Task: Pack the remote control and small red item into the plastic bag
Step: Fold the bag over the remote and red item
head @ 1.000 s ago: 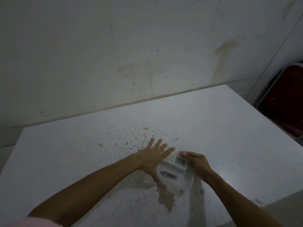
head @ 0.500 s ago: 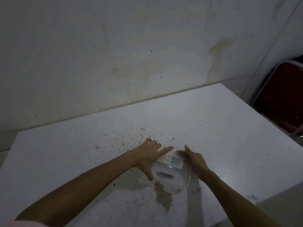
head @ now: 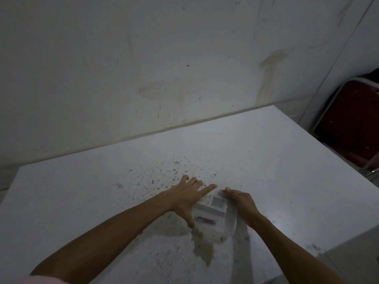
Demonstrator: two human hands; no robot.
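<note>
A clear plastic bag (head: pixel 228 225) lies on the white table (head: pixel 266 160) near its front edge. Inside it I see the white remote control (head: pixel 215 203) with its small screen, and below that the small red item (head: pixel 205 219). My left hand (head: pixel 184 198) spans the bag's left side, thumb at the near corner and index finger stretched along the far edge. My right hand (head: pixel 243 203) grips the bag's right side, fingertips at the far corner beside the left index finger.
The table is speckled with dark spots and has a brownish stain (head: pixel 203 249) just below the bag. A stained wall (head: pixel 164 68) runs behind the table. A dark red chair (head: pixel 352 124) stands off the table's right edge.
My left fingers, spread flat a second ago, have drawn together and curled at the bag's far edge. My right fingertips have slid up to the bag's far corner.
</note>
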